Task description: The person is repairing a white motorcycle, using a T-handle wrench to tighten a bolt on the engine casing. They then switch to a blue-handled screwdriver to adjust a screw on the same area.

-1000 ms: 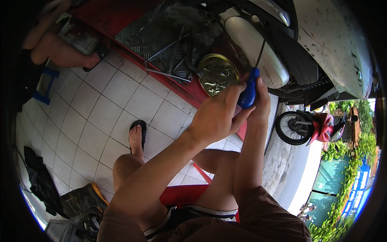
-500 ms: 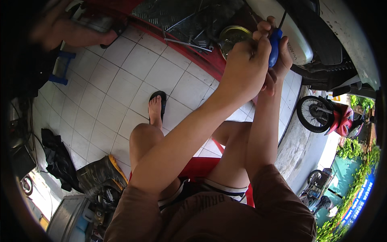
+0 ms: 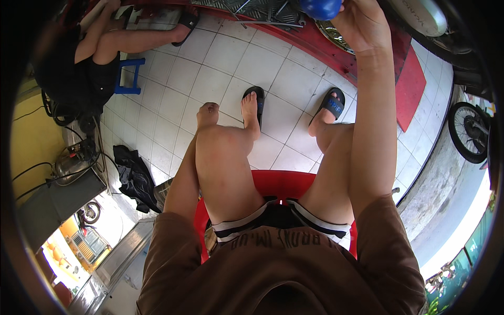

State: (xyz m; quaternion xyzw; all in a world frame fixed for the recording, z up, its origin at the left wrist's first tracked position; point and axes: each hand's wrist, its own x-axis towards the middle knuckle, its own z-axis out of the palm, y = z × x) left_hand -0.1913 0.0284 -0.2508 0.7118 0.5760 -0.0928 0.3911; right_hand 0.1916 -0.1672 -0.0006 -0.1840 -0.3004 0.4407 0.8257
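Note:
My right hand (image 3: 363,25) is raised at the top edge, fingers closed around the blue handle of a screwdriver (image 3: 321,7). The handle's end faces me, and its shaft is out of sight. Beside that hand, a round tin with a yellowish rim (image 3: 336,38) sits on the red platform (image 3: 362,71). To its right is the silver engine cover (image 3: 420,17) of a motorbike. My left hand (image 3: 208,113) hangs by my left knee, its fingers curled closed. A small dark spot shows at its fingers, too small to name.
Metal rods and a wrench (image 3: 283,22) lie on the platform's tread plate. Another person (image 3: 100,52) sits at the upper left on a blue stool (image 3: 129,76). I sit on a red plastic chair (image 3: 281,182). Black cloth (image 3: 131,176) lies on the tiles; a motorbike wheel (image 3: 468,132) stands at right.
My left hand has come off the screwdriver and dropped to my left knee. My right hand still holds the screwdriver. The view has shifted, bringing both feet and the other person into sight.

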